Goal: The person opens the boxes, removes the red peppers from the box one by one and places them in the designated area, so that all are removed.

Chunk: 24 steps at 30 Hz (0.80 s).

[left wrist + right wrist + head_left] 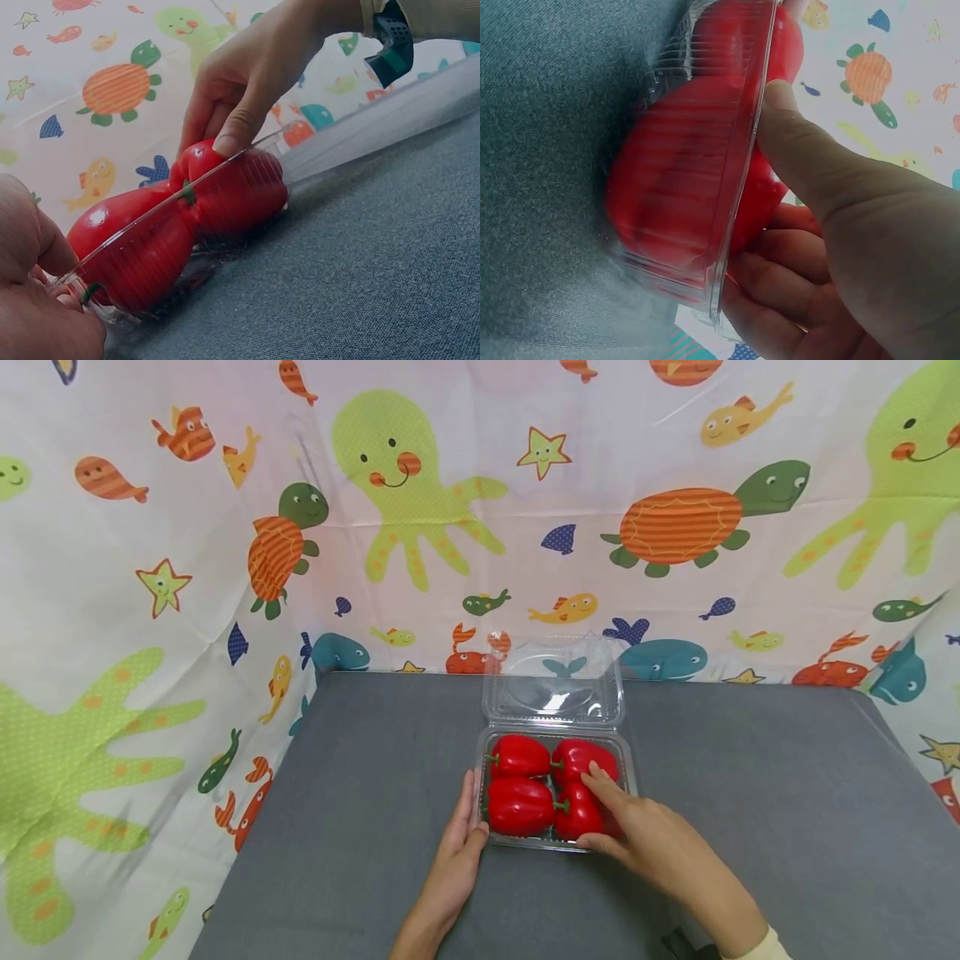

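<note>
A clear plastic clamshell container (517, 841) lies with its hinged lid (552, 689) tipped back, away from me. Two rows of red bell peppers with green stems fill its base. My left hand (456, 852) holds the container's left side, with the thumb at the near corner and fingers along the rim. Over the right side, my right hand (648, 835) grips the near-right bell pepper (577, 812), which sits in the base. Its thumb is on the near side, and its fingers reach over toward the far-right bell pepper (581, 757). The near-left pepper (520, 807) and far-left pepper (519, 756) lie untouched.
A grey cloth-covered table (360, 793) extends around the container. Behind it and to the left hangs a white curtain (480, 468) printed with sea animals. A dark wrist device (392, 46) sits on my right wrist.
</note>
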Each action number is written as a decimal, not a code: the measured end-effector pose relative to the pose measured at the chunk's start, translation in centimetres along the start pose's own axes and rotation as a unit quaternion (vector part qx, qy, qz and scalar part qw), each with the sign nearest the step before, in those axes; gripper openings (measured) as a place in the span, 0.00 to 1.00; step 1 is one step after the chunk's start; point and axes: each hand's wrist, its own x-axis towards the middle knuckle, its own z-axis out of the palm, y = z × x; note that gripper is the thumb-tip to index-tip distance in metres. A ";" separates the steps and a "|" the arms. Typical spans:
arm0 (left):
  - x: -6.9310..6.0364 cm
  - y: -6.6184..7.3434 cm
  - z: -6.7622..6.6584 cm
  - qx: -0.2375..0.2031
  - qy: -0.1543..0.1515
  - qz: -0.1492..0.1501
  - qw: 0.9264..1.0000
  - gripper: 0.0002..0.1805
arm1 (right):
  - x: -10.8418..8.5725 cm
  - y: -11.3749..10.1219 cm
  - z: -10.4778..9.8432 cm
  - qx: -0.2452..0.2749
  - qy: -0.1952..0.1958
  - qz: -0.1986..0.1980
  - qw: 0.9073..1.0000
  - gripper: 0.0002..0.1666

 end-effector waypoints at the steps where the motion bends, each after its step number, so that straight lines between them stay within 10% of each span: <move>1: 0.0 0.0 0.0 0.001 0.000 0.000 1.000 0.41 | 0.0 0.0 0.0 0.002 0.000 -0.003 1.000 0.55; 24: -0.1 0.2 0.0 -0.003 -0.003 0.002 1.000 0.40 | 0.2 0.7 -0.5 -0.001 0.003 -0.051 0.999 0.52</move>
